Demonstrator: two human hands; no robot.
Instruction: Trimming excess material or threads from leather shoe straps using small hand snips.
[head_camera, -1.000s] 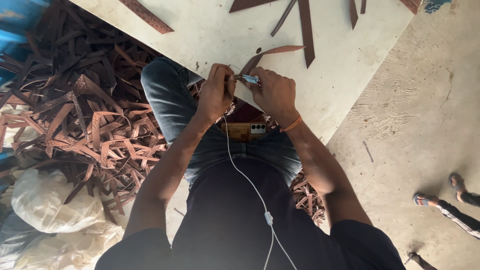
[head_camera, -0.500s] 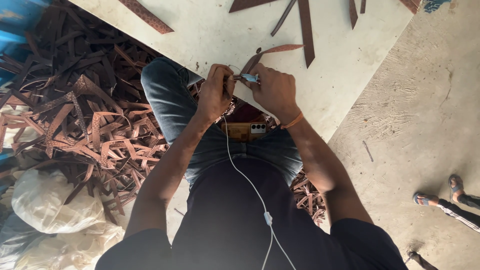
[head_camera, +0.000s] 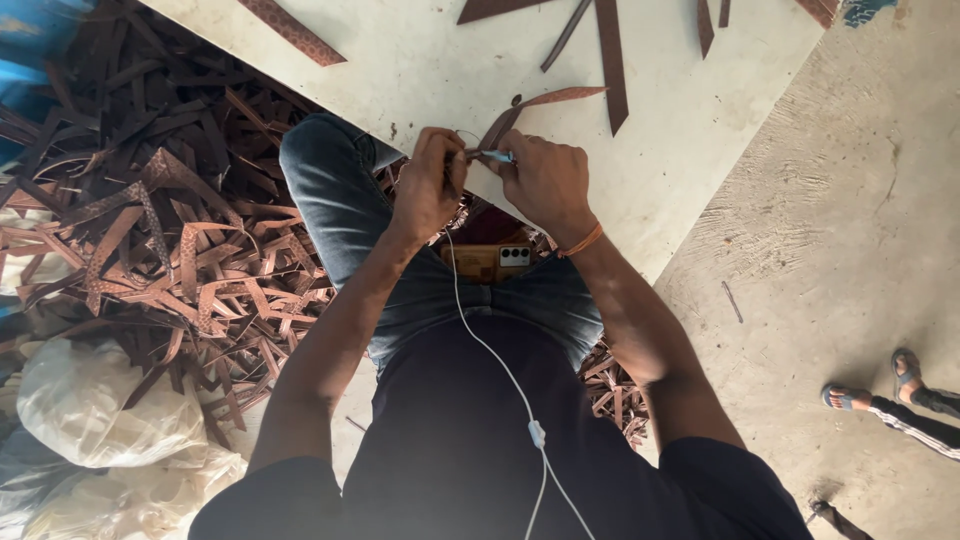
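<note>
Head view, looking straight down: left hand (head_camera: 428, 190) and right hand (head_camera: 545, 180) close together at upper centre of the frame, just over the near edge of the pale bench (head_camera: 700, 150); left hand curled shut around the near end of a brown leather strip (head_camera: 545, 100), fingers folded tight; right hand also closed, pinching a small blue-handled tool (head_camera: 493, 156) against the strip between the two hands; strip running up and to the right from the hands across the bench top; more dark strips (head_camera: 610, 60) lying flat on the bench toward the top edge of the frame; orange band (head_camera: 583, 241) on the right wrist; phone (head_camera: 490, 260) resting on the lap just below the hands, white earphone cable (head_camera: 500, 370) trailing down the centre; heap of brown leather offcuts (head_camera: 170, 230) filling the left of the frame; white plastic bags (head_camera: 90, 410) at lower left; sandalled feet (head_camera: 880, 395) at the right edge on the concrete floor (head_camera: 850, 250).
</note>
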